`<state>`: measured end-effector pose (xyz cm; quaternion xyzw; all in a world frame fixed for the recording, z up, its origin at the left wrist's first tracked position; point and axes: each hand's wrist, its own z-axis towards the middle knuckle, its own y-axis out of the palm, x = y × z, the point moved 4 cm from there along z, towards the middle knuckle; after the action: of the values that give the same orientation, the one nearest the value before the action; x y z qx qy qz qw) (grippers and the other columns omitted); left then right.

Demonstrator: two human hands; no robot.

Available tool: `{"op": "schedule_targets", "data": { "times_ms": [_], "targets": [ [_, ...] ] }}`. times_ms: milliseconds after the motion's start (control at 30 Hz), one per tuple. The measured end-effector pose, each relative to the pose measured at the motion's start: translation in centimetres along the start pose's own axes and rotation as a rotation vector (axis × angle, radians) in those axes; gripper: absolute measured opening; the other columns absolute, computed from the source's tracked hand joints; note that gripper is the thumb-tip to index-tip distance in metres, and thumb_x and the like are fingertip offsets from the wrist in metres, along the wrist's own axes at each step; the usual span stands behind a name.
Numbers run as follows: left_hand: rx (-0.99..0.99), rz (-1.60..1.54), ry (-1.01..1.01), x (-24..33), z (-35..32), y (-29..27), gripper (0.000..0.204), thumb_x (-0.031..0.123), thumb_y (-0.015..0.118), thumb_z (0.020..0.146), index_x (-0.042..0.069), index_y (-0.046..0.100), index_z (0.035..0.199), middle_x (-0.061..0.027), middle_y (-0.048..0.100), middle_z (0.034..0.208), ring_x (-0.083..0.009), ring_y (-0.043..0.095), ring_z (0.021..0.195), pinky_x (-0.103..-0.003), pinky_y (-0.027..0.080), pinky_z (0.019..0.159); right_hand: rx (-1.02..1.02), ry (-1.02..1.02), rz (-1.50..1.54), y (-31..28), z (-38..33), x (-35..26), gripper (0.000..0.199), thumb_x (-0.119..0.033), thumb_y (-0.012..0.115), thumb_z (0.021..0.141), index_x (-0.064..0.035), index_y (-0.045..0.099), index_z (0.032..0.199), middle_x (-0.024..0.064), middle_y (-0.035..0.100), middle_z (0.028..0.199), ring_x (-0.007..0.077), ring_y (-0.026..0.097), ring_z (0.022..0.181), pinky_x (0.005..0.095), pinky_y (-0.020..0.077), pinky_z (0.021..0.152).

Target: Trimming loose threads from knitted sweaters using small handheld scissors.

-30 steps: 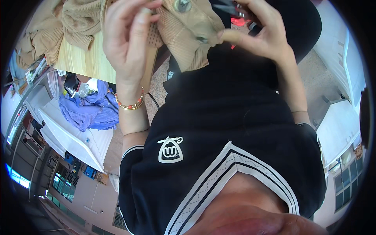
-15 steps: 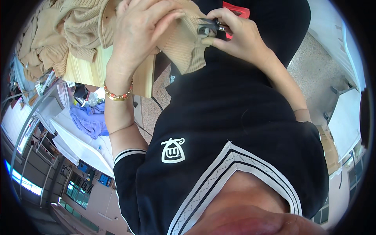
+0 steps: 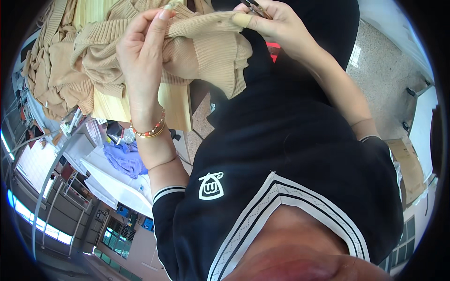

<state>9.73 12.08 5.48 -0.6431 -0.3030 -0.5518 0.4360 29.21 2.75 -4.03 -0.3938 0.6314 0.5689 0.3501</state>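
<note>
A beige ribbed knit garment (image 3: pixel 206 51) is stretched between both hands at the top of the view, in front of my black top. My left hand (image 3: pixel 140 51), with a beaded bracelet at the wrist, grips a fold of the knit from the left. My right hand (image 3: pixel 281 25) pinches the knit's upper edge and holds small dark metal snips (image 3: pixel 255 6), mostly hidden by the fingers and the frame's rim. A beige cover sits on that hand's thumb tip (image 3: pixel 241 19).
More beige knitwear (image 3: pixel 56 75) is piled on a pale wooden tabletop (image 3: pixel 176 105) to the left. Beyond it lie a purple cloth (image 3: pixel 124 159) and white sheets (image 3: pixel 112 185). Speckled floor (image 3: pixel 384 61) and a cardboard box (image 3: pixel 408 161) lie to the right.
The view has shifted, so more of the knit pile shows. The snips came up to the knit's edge, and the piece now hangs wider between the two hands.
</note>
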Motion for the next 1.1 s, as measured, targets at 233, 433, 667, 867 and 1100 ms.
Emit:
{"op": "schedule_targets", "data": {
  "times_ms": [233,433,667,867,1100],
  "targets": [
    [-0.189,0.228,-0.159,0.7,0.6,-1.5,0.030,0.025,0.065,0.104,-0.002,0.073,0.114,0.0006,0.071,0.095,-0.0039,0.061,0.089,-0.019,0.047,0.082,-0.082,0.315,0.241,-0.7,0.2,-2.8,0.019,-0.026,0.063,0.105,-0.0141,0.059,0.090,-0.0135,0.038,0.064,-0.0008,0.030,0.050,0.0197,0.0205,0.044],
    [-0.346,0.291,-0.255,1.7,0.7,-2.1,0.033,0.027,0.064,0.104,-0.002,0.071,0.119,0.0025,0.067,0.097,-0.0043,0.057,0.092,-0.020,0.045,0.082,0.002,0.314,0.273,-1.4,-0.7,-4.6,0.023,-0.026,0.061,0.106,-0.0147,0.054,0.087,-0.0112,0.036,0.063,0.0015,0.028,0.051,0.0205,0.0232,0.047],
    [-0.445,0.383,-0.330,3.2,0.9,-1.9,0.027,0.025,0.060,0.105,0.001,0.069,0.112,0.0086,0.053,0.084,-0.0010,0.044,0.077,-0.018,0.034,0.065,0.073,0.241,0.185,-2.7,-1.0,-5.8,0.025,-0.029,0.062,0.105,-0.0153,0.052,0.087,-0.0100,0.035,0.063,0.0026,0.027,0.050,0.0213,0.0217,0.046],
    [-0.432,0.372,-0.364,1.9,0.9,-2.7,0.027,0.029,0.058,0.106,0.006,0.069,0.114,0.0104,0.053,0.083,-0.0005,0.040,0.074,-0.017,0.029,0.066,0.100,0.223,0.179,-2.8,-0.8,-5.8,0.023,-0.028,0.062,0.105,-0.0154,0.052,0.089,-0.0103,0.035,0.063,0.0022,0.028,0.050,0.0209,0.0231,0.046],
    [-0.352,0.134,-0.345,2.3,-0.1,-1.8,0.028,0.024,0.055,0.107,0.000,0.067,0.116,0.0070,0.058,0.084,-0.0017,0.047,0.076,-0.018,0.036,0.068,0.145,-0.230,-0.258,-2.9,0.3,-5.0,0.012,-0.019,0.063,0.105,-0.0091,0.057,0.102,-0.0049,0.048,0.076,0.0034,0.043,0.063,0.0199,0.0355,0.056]
  ]
}}
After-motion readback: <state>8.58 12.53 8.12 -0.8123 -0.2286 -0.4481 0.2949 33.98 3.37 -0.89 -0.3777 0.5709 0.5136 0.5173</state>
